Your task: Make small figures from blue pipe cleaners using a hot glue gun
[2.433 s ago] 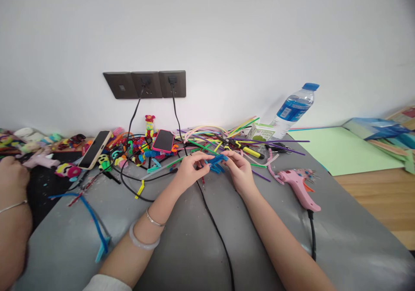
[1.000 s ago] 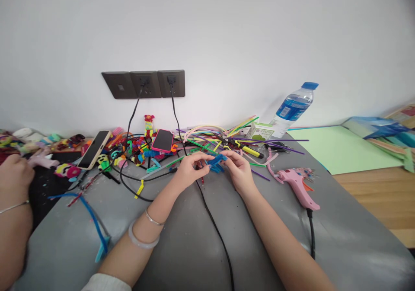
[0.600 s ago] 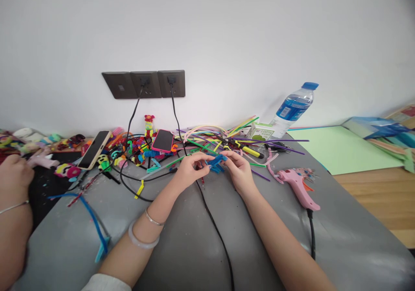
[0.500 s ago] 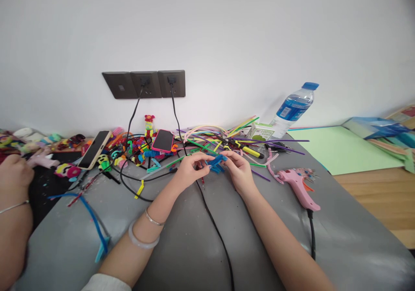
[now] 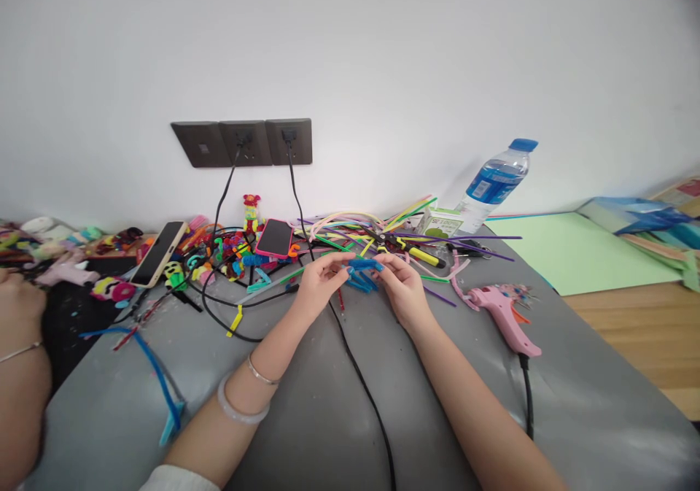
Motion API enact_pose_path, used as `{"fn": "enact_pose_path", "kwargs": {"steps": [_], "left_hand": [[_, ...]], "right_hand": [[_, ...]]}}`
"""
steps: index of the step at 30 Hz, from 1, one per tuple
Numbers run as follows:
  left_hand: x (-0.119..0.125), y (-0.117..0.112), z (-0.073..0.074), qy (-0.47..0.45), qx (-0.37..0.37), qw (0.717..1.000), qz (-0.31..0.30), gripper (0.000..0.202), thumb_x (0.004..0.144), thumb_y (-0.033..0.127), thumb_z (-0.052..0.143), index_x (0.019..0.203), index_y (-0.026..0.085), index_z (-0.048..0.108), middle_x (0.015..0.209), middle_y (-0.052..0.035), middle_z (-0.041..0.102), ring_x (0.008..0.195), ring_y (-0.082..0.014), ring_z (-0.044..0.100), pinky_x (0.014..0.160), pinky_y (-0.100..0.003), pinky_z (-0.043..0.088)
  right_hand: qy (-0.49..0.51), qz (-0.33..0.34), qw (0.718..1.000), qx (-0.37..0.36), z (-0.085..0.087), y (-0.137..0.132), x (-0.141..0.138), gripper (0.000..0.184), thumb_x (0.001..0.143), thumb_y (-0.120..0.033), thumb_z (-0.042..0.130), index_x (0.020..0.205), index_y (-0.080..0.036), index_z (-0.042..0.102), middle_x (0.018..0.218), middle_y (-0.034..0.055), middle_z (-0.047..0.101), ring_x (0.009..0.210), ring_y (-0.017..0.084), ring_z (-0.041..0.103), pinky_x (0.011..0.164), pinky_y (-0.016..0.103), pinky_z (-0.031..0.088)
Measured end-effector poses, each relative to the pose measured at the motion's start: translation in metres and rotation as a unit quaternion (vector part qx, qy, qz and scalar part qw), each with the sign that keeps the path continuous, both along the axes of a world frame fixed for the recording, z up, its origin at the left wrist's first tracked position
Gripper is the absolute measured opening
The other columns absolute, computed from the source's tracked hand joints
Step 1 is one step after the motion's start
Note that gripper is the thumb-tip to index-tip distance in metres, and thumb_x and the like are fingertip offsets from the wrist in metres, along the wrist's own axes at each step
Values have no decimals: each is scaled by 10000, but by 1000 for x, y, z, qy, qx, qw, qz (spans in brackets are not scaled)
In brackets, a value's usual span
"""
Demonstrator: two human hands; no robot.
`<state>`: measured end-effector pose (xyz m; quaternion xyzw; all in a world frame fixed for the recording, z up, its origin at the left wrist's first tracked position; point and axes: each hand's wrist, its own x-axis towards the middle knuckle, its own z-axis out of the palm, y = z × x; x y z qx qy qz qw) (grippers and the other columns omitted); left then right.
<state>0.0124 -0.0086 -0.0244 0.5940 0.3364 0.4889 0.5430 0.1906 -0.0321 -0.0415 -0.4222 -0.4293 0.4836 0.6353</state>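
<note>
A small blue pipe-cleaner piece (image 5: pixel 362 273) is held between both my hands above the grey table cover (image 5: pixel 306 403). My left hand (image 5: pixel 318 284) pinches its left end with thumb and fingers closed. My right hand (image 5: pixel 400 284) pinches the right end. A black cable (image 5: pixel 361 378) runs under my hands toward me. Just beyond my fingers lies a heap of coloured pipe cleaners (image 5: pixel 355 234).
A pink glue gun (image 5: pixel 500 311) lies right of my hands. A water bottle (image 5: pixel 495 182) and small carton (image 5: pixel 440 222) stand by the wall. Two phones (image 5: pixel 160 252) (image 5: pixel 275 237) rest among craft bits. Another person's hand (image 5: pixel 19 308) is at the far left.
My hands have turned the blue piece so it sits a little higher and flatter between my fingertips. The other person's hand at the left has dropped lower.
</note>
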Motion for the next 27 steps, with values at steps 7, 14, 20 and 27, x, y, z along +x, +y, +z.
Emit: {"fn": "enact_pose_path", "kwargs": {"steps": [7,14,20,27], "left_hand": [[6,-3,-4,-54,-61,997,-19,399,711,308,816,1060,178,675,983,-68,708,849,-159,635,777,-267,518],[9,-7,1,-68,-85,994,-14,305,705,352,819,891,166,665,841,-33,687,787,-153,624,752,-276,506],[9,-9,7,-91,-98,991,-12,320,675,359,844,866,167,674,839,-29,686,768,-146,619,715,-263,511],[9,-9,5,-104,-99,989,-25,324,690,390,842,873,169,693,839,-31,690,781,-148,629,697,-250,517]], "right_hand": [[-9,25,1000,-6,-2,-1,0,315,740,-497,786,864,-227,679,742,-7,646,670,154,581,652,276,479],[4,91,996,-4,2,-3,-3,336,713,-503,823,841,-225,684,683,-14,638,648,148,587,657,269,483],[-6,97,995,-5,3,-4,-3,345,707,-505,830,822,-221,671,678,-11,637,665,156,599,644,265,470],[0,123,992,-13,4,-6,-3,341,715,-501,827,811,-217,664,713,5,673,662,160,598,644,275,464]]}}
